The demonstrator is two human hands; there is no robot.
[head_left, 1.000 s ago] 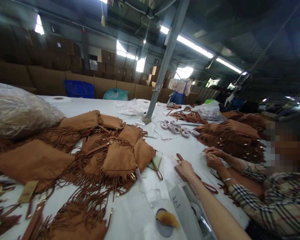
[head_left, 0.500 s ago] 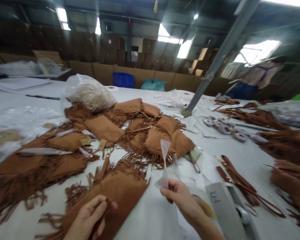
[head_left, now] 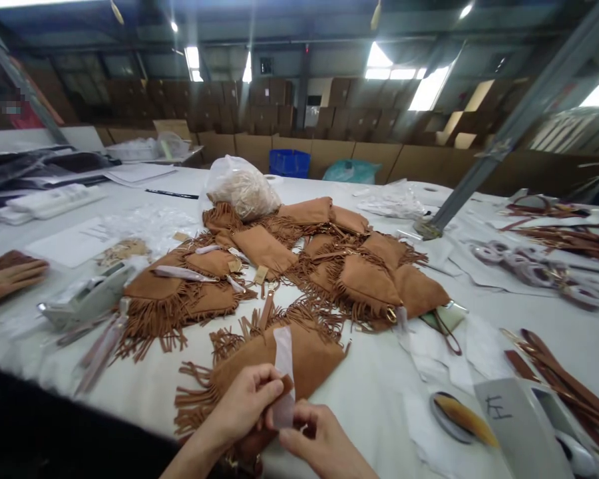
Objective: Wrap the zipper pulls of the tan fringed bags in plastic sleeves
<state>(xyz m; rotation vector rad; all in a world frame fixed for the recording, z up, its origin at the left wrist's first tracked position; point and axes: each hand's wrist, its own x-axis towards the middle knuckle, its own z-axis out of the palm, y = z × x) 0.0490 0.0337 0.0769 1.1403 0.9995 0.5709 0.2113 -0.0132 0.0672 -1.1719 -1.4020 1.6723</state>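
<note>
In front of me on the white table (head_left: 374, 392) lies a brown fringed suede bag (head_left: 309, 352). Over its near part, my left hand (head_left: 247, 402) pinches the end of a brown leather strap (head_left: 285, 386). My right hand (head_left: 319, 432) grips a thin whitish strip of tissue paper (head_left: 283, 352), which stands up across the strap between the two hands. The fingers of both hands nearly meet there. Part of the strap is hidden behind the hands and paper. Below them, a bit of metal hardware shows at the bag's lower end.
Several fringed bags (head_left: 369, 279) lie heaped beyond. To the right are a tape dispenser (head_left: 524, 426), a tape roll (head_left: 459, 419) and leather straps (head_left: 564, 372). Another dispenser (head_left: 87, 296) stands left. A metal post (head_left: 499, 150) rises from the table; its dark front edge is lower left.
My right hand has moved left with the tissue strip, bringing it to the strap in my left hand. The camera view has swung left.
</note>
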